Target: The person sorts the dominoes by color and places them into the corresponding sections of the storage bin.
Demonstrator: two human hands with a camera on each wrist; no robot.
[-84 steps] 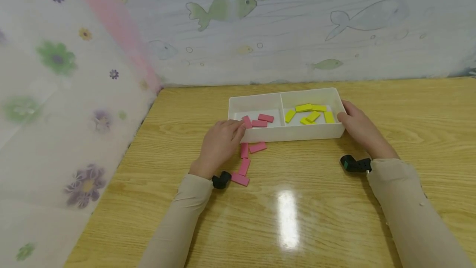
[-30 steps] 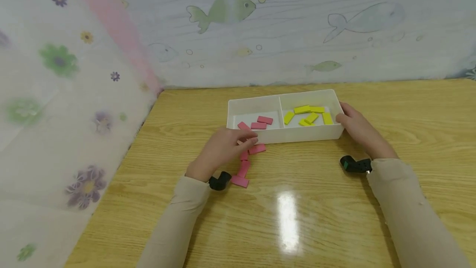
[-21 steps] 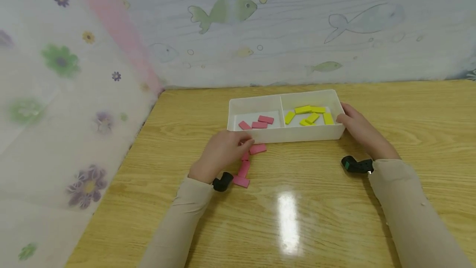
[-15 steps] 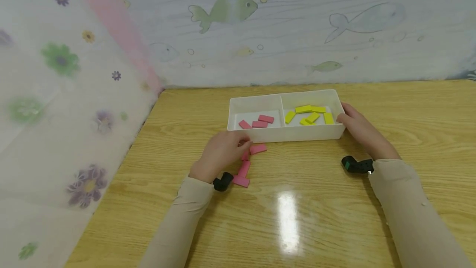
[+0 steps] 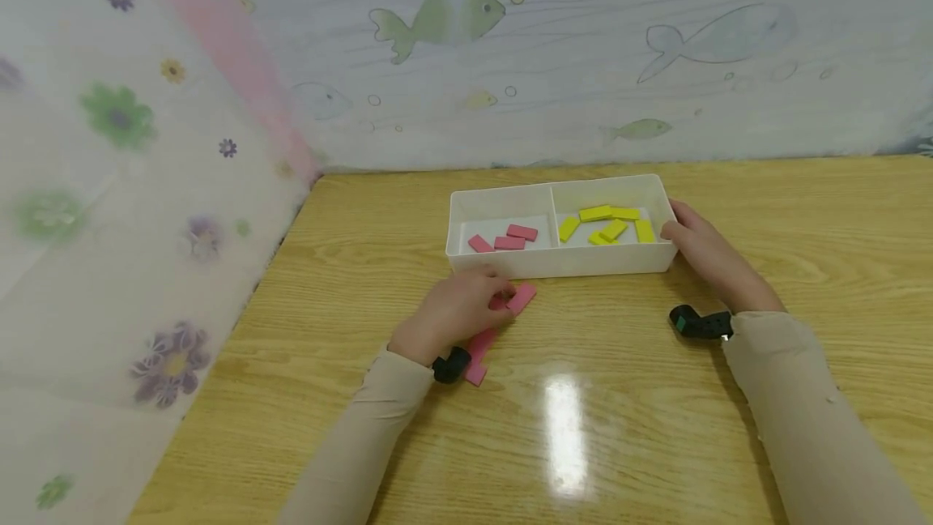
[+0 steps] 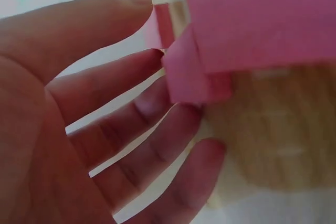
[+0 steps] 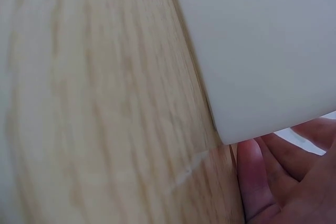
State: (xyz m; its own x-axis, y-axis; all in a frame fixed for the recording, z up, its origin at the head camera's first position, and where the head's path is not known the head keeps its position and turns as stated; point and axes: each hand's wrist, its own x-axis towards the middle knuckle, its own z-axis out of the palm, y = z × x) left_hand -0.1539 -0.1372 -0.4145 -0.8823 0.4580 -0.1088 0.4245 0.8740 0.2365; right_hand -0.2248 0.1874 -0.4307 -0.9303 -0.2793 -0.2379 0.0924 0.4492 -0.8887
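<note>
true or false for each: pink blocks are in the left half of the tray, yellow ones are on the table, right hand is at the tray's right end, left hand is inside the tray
1. Pink blocks lie in the left compartment of the tray. True.
2. Yellow blocks lie on the table. False: they lie in the tray's right compartment.
3. The right hand rests at the tray's right end. True.
4. The left hand is inside the tray. False: it is on the table in front of the tray, at a pink block.
</note>
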